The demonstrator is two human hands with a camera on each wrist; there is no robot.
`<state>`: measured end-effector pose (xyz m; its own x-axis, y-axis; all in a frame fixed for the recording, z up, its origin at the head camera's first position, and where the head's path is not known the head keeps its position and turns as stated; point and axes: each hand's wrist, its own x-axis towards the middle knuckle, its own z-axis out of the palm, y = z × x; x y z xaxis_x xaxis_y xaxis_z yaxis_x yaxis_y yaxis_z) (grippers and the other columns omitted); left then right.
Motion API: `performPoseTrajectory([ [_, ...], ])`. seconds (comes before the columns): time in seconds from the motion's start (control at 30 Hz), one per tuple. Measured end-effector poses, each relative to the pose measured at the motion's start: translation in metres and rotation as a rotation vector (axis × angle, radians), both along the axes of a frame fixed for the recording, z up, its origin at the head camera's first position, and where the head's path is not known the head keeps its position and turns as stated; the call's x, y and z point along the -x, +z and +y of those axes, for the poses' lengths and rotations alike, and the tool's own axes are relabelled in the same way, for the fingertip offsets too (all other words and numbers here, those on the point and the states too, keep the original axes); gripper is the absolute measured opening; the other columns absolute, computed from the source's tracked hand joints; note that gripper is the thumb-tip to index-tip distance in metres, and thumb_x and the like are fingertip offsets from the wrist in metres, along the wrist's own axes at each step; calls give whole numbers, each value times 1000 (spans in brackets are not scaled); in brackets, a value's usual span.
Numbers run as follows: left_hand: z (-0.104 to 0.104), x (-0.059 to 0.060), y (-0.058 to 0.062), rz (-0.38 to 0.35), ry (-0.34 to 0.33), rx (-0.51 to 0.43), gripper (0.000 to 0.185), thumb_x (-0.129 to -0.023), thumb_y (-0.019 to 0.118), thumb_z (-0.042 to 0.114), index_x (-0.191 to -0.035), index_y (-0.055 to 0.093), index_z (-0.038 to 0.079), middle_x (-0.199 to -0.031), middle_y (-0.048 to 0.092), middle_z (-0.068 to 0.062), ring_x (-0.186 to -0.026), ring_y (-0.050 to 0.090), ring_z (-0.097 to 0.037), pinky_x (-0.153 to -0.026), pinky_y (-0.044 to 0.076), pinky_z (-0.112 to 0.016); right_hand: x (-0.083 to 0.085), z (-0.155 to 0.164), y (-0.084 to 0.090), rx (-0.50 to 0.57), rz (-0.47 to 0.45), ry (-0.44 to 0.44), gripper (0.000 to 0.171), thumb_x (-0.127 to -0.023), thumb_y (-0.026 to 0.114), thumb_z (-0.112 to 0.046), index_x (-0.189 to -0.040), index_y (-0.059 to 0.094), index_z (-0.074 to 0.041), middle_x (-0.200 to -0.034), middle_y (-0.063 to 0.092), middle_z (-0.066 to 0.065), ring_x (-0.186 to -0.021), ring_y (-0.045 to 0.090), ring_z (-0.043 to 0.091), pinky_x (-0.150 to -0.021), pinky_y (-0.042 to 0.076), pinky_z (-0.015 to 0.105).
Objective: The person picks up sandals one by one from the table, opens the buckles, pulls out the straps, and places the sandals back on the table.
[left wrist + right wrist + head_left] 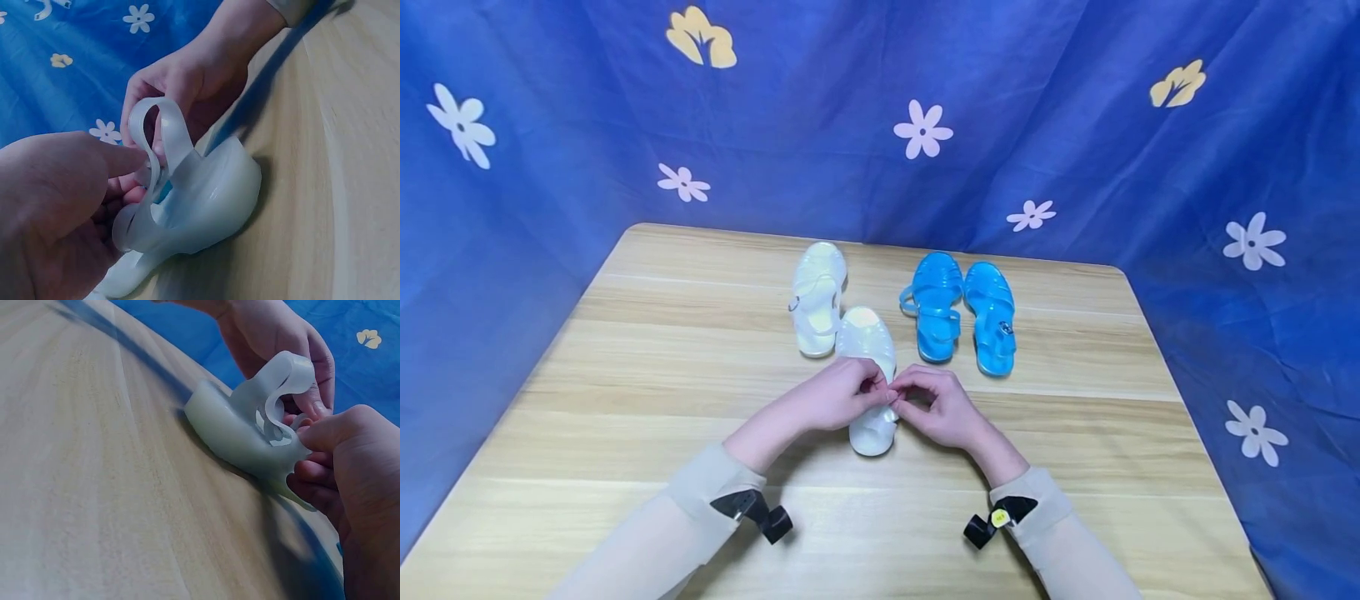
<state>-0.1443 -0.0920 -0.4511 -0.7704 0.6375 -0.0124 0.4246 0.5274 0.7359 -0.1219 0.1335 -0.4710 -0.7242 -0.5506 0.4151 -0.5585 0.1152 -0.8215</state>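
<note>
left hand (pixel 835 398) pinches strap (pixel 164 134) | right hand (pixel 942 408) pinches strap too | white sandal (pixel 868 379) on surface (pixel 647 367)

Table (pixel 647 375): lying under the fingers (pixel 880 385).
White sandal (pixel 867 337): resting at the fingertips.
Second white sandal (pixel 816 296), blue pair (pixel 958 308): sitting beyond the fingers.

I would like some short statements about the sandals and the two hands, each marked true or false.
1. Both hands pinch the strap of the near white sandal. True: left hand, right hand.
2. The blue sandals lie side by side. True.
3. The far white sandal is held up in the air. False: it lies on the table, untouched.
4. The near white sandal stands on a blue sandal. False: it rests on the table, apart from them.
</note>
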Motion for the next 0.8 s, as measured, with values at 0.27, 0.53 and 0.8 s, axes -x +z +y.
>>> performPoseTrajectory([
  [0.27, -3, -4, -6, 39, 5, -51, 10, -101, 71, 15, -92, 69, 15, -85, 63, 7, -80, 59, -11, -73, 53, -31, 1, -1, -2, 11, 17, 8, 23, -87, 72, 19, -108, 73, 9, -97, 72, 18, -87, 69, 31, -82, 63, 50],
  [0.53, -7, -4, -12, 11, 20, -90, 10, -102, 70, 14, -92, 69, 16, -84, 63, 8, -79, 59, -11, -73, 52, -31, 3, 0, -4, -3, 40, -7, 20, -86, 69, 22, -101, 73, 9, -94, 73, 20, -85, 70, 32, -78, 63, 44],
  [0.8, -8, -7, -14, -14, 9, -149, 9, -101, 71, 10, -94, 72, 16, -89, 67, 8, -86, 64, -11, -80, 56, -32, 8, 10, -30, 27, -15, 19, 23, -85, 71, 23, -106, 73, 14, -100, 74, 24, -92, 73, 36, -87, 63, 39],
])
